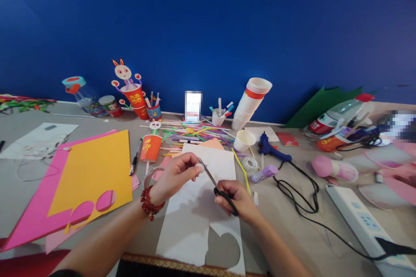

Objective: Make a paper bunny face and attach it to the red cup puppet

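Note:
My left hand (177, 176), with a red bead bracelet on the wrist, pinches a small white paper piece (200, 169) between thumb and fingers. My right hand (236, 201) grips black-handled scissors (215, 184), whose blades point up-left and meet that paper piece. Both hands hover over a large white paper sheet (195, 220) with a heart-like hole cut from its near edge.
Orange and pink card sheets (87, 177) lie at left. Behind the hands are coloured straws (195, 134), a red paper cup (151, 148), a white cup (243, 140), stacked cups (251, 101), a blue glue gun (271, 149), tape (250, 163), a glue stick (264, 173), and a power strip (360, 220) at right.

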`<state>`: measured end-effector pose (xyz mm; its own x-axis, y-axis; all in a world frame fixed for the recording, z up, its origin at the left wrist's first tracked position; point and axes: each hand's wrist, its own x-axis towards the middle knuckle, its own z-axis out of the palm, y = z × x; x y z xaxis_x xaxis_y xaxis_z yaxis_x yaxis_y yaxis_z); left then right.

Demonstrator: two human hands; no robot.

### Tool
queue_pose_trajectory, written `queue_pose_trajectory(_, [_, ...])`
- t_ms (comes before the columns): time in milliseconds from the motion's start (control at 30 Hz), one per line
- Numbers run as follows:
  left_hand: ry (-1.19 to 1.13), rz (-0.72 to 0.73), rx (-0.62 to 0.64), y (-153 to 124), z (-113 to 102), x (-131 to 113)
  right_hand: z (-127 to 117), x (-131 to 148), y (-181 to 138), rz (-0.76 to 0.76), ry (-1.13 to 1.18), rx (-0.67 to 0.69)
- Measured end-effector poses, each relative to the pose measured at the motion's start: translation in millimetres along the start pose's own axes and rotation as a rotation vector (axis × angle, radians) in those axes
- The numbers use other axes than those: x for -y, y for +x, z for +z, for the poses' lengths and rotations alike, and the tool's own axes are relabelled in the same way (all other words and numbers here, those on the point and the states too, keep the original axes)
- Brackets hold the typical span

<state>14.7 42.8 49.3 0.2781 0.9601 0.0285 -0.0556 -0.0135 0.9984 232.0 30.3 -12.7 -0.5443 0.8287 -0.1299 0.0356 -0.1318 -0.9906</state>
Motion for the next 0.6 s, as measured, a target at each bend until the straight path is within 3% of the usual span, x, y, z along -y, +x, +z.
queue_pose_trajectory(600, [-0.016,0.000,-0.025,0.0,-0.7,2.1,0.1,-1.8,-0.1,0.007,-0.003,0.002])
